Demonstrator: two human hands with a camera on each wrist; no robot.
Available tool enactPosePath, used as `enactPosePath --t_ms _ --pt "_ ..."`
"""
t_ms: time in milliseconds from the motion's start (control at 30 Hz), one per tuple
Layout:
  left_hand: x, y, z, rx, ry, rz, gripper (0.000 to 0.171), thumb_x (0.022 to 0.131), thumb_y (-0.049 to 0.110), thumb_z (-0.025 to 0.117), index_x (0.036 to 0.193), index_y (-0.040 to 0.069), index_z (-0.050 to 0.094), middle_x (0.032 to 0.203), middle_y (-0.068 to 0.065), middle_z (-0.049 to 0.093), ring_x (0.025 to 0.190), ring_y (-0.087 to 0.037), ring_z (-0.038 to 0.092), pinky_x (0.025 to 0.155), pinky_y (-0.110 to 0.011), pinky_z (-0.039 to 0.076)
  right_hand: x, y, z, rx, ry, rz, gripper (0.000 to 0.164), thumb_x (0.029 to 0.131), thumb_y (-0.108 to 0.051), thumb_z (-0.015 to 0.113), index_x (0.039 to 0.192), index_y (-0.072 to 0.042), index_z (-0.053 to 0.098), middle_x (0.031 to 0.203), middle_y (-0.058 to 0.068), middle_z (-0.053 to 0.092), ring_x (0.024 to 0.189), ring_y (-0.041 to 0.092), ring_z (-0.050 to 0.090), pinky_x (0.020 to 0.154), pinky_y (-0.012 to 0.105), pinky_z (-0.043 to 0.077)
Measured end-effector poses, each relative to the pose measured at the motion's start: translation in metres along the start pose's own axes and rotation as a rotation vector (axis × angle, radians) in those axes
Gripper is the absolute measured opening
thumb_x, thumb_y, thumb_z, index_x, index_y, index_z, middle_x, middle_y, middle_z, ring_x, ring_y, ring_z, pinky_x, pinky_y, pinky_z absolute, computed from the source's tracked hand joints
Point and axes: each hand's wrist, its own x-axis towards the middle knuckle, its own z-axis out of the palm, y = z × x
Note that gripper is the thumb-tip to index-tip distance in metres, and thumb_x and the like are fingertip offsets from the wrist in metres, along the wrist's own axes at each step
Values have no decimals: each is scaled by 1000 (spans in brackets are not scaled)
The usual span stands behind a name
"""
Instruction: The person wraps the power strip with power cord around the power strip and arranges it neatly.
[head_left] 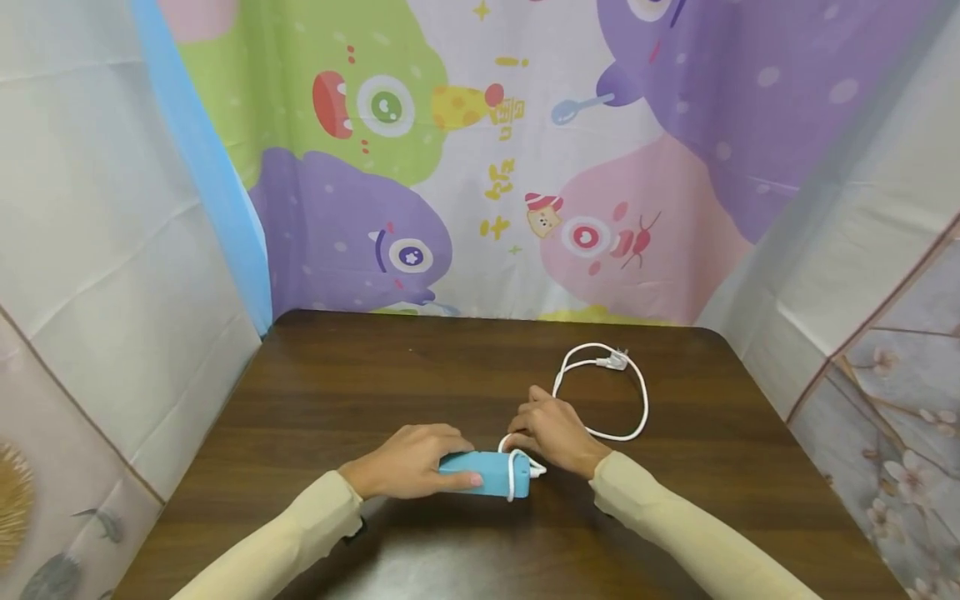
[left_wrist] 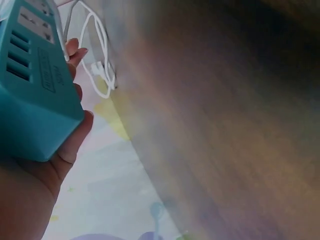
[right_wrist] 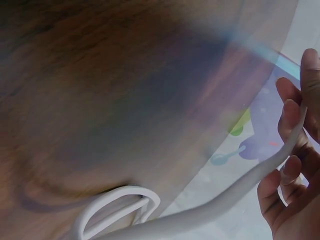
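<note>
Two bare hands work over a dark brown, wood-grained worktop [head_left: 675,517] at a long, box-shaped blue plastic power strip [head_left: 487,473], which is at the near middle of the scene. White socket plates [left_wrist: 36,22] and dark, narrow slots [left_wrist: 19,55] show on its face. It should be stiff and fairly light, its smooth shell a little slippery; the best hold is probably across its narrow width, clear of the sockets. A white, round, flexible cable [head_left: 646,400] leaves its right end, passes around the body near that end, and runs to a loose loop at the far right, where a pale plug [head_left: 617,360] lies by the loop's far side. That cable looks soft but springy, likely easiest to guide close to the strip.

The left hand [head_left: 408,461] grips the strip's left part, thumb along the near side and other fingers on the far side, parted by its width. The right hand [head_left: 553,429] has curled fingers closed lightly about the cable, between strip and loop. Whether the strip touches the worktop, I cannot tell.
</note>
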Motion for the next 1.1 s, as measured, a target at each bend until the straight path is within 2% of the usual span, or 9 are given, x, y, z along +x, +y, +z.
enactPosePath --t_ms 133,300,533,800,1100 --pt "4 -1 2 89 9 34 55 98 66 56 115 17 75 101 9 67 79 -1 54 62 -19 44 3 0 -1 -41 12 -24 14 83 -39 82 81 -25 81 74 -13 63 74 10 41 59 24 41" --pt "9 -1 4 163 -1 43 59 98 69 53 111 17 76 98 9 65 78 -1 51 61 -18 43 9 -2 -1 -67 -2 -37 13 83 -36 84 82 -23 81 76 -11 61 76 11 42 60 25 43" --pt "8 0 8 276 33 36 59 97 68 54 110 14 75 99 6 67 81 -4 56 60 -19 46 13 -9 -5 -48 -22 21 11 87 -34 82 85 -23 80 80 -11 61 79 11 45 61 26 45" --pt "9 1 12 361 107 -34 59 97 67 55 104 11 73 95 1 68 78 -9 58 56 -23 48 20 -20 -12 38 3 105 10 91 -32 79 88 -23 81 81 -12 58 78 8 48 60 23 44" --pt "10 0 16 381 167 -143 61 98 66 55 101 8 71 86 0 63 72 -11 54 49 -22 42 22 -29 -16 25 32 130 14 98 -27 73 96 -17 82 78 -10 50 73 7 47 58 21 40"
